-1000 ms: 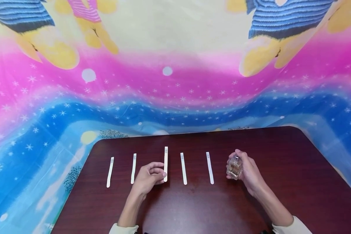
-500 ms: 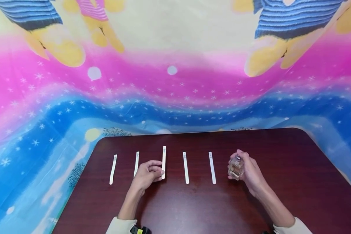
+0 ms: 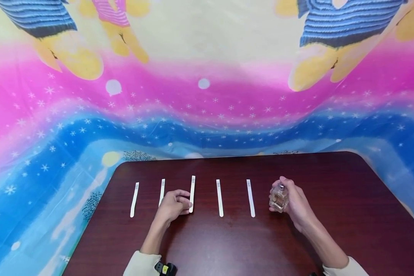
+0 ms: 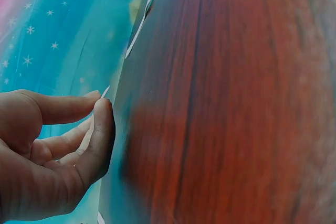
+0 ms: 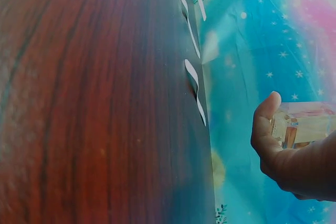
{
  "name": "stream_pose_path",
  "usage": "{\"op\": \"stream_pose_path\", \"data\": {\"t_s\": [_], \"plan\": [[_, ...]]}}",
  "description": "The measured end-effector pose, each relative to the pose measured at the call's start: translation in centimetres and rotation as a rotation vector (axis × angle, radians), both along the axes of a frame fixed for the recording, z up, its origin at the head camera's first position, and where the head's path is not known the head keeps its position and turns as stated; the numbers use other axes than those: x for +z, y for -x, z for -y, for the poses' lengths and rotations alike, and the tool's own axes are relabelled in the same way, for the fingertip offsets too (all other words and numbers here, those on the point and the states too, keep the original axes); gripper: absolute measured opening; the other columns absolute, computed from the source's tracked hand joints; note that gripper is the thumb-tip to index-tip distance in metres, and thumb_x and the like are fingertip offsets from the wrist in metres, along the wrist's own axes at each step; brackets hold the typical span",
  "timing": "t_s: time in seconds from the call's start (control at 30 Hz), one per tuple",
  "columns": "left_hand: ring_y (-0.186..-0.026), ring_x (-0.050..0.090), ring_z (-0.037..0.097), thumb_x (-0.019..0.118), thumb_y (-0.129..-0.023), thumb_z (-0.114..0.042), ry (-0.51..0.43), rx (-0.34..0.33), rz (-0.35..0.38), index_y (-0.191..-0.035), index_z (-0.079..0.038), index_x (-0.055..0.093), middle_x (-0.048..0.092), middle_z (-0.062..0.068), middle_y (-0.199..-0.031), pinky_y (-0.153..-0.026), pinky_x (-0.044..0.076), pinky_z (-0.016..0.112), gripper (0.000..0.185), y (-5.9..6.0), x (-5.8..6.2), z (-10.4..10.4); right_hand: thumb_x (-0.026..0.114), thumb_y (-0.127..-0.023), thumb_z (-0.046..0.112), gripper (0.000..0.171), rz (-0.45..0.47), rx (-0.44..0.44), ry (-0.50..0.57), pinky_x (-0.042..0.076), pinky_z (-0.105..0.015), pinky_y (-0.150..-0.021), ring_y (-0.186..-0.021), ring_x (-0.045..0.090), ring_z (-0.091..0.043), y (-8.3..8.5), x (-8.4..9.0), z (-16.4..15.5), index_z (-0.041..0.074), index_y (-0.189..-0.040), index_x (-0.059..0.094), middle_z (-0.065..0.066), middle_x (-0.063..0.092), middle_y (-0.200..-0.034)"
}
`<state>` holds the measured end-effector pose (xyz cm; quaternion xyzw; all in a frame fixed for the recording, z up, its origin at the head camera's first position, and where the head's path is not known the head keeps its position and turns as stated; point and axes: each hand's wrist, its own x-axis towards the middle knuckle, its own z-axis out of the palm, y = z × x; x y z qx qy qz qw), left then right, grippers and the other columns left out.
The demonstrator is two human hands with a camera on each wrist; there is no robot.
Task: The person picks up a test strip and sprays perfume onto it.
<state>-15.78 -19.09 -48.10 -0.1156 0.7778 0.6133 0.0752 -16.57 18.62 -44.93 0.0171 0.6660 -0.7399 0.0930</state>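
Across the lower middle of the head view, five white paper strips lie in a row on the dark wooden bench, each with its long axis running from the near edge toward the far edge of the bench, well apart from one another. The left hand pinches the near end of the middle strip between thumb and curled fingers; that strip points away from the person and leans slightly toward the upper right of the frame. In the left wrist view the thumb and forefinger press together on the strip's thin edge. Two strips, the far-left strip and the second strip, lie left of that hand in the frame; the fourth strip and the fifth strip lie to its right.

Right of centre, the right hand is wrapped round a small clear perfume bottle, held upright just above the bench with its silver spray head pointing up. The right wrist view shows the glass bottle behind the thumb.

Behind the bench hangs a pink and blue star-printed cloth.
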Motion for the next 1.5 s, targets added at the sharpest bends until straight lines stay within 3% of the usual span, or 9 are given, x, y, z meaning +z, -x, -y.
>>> {"op": "stream_pose_path", "data": {"t_s": [0.43,1.13,1.33,1.5], "plan": [[-0.075,0.07,0.016,0.072,-0.088,0.017,0.044,-0.005,-0.008,-0.12,0.012,0.067,0.075,0.022,-0.09,-0.07,0.069,0.038,0.033,0.0,-0.2,0.5,0.038,-0.117,0.046,0.042,-0.012,0.002,0.011,0.068,-0.042,-0.065,-0.077,0.069,-0.016,0.0,-0.1,0.1,0.019,-0.101,0.065,0.002,0.067,-0.089],[-0.08,0.076,0.018,0.069,-0.087,0.014,0.084,0.009,-0.002,-0.118,0.01,0.068,0.077,0.013,-0.086,-0.065,0.067,0.034,0.032,-0.1,-0.1,0.4,0.039,-0.116,0.045,0.041,-0.007,-0.006,0.032,0.068,-0.041,-0.065,-0.077,0.07,-0.015,-0.1,-0.1,-0.1,0.021,-0.099,0.067,0.002,0.069,-0.089],[-0.073,0.072,0.017,0.077,-0.09,0.005,0.082,0.004,-0.021,-0.118,0.009,0.07,0.077,0.013,-0.088,-0.066,0.068,0.033,0.03,-0.3,0.1,-0.5,0.039,-0.116,0.046,0.042,-0.006,-0.003,0.024,0.068,-0.042,-0.066,-0.078,0.07,-0.016,-0.2,0.0,-0.1,0.017,-0.102,0.066,0.002,0.069,-0.089],[-0.073,0.077,0.019,0.079,-0.091,-0.001,0.078,-0.026,-0.032,-0.12,0.009,0.071,0.079,0.015,-0.091,-0.069,0.069,0.033,0.032,-0.5,0.3,-1.8,0.039,-0.116,0.046,0.041,0.001,0.003,0.014,0.068,-0.042,-0.067,-0.077,0.07,-0.016,-0.3,0.1,-0.2,0.017,-0.102,0.065,0.003,0.067,-0.087]]}}
